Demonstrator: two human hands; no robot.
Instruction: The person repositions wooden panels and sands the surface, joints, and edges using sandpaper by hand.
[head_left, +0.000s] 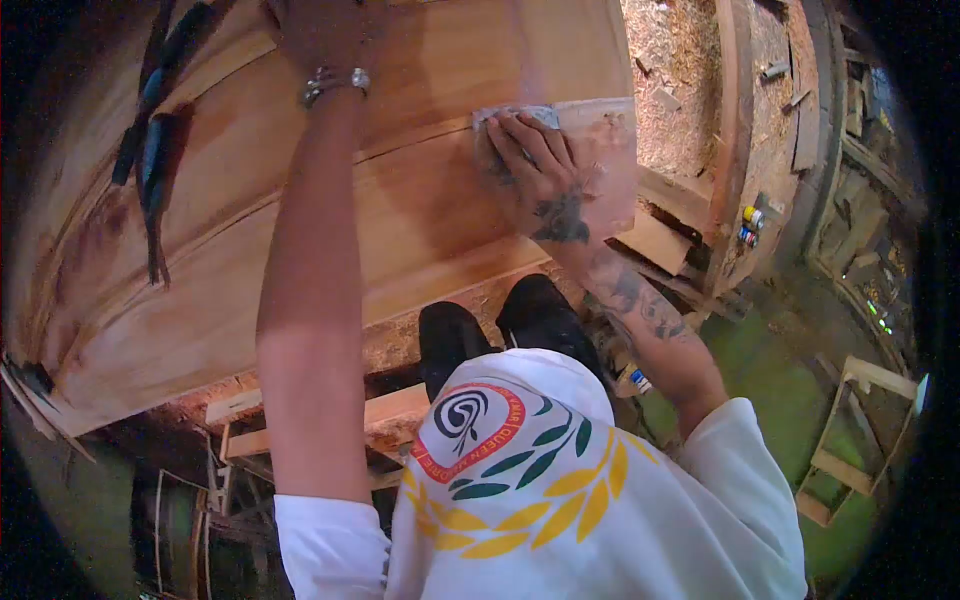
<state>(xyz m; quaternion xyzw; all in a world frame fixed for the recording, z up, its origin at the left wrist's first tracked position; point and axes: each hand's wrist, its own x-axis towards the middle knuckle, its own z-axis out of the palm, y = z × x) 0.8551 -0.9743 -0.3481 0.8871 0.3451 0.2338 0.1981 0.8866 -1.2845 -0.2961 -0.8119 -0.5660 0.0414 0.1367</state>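
From where I stand, the person's right hand [537,155] grips a grey pad [546,114] against the right-hand end of the wide wooden panel [430,210], fingers laid over it, while the left hand [325,28] is at the top edge of view, too dark and cut off for me to tell whether it's open or closed. The panel's middle looks fairly smooth (to my eye, anyway), but dark stains toward the left and a dusty patch by the pad suggest it's only partly done.

One head-worn camera looks steeply down past the white shirt [640,520] onto the wooden panel [420,210].
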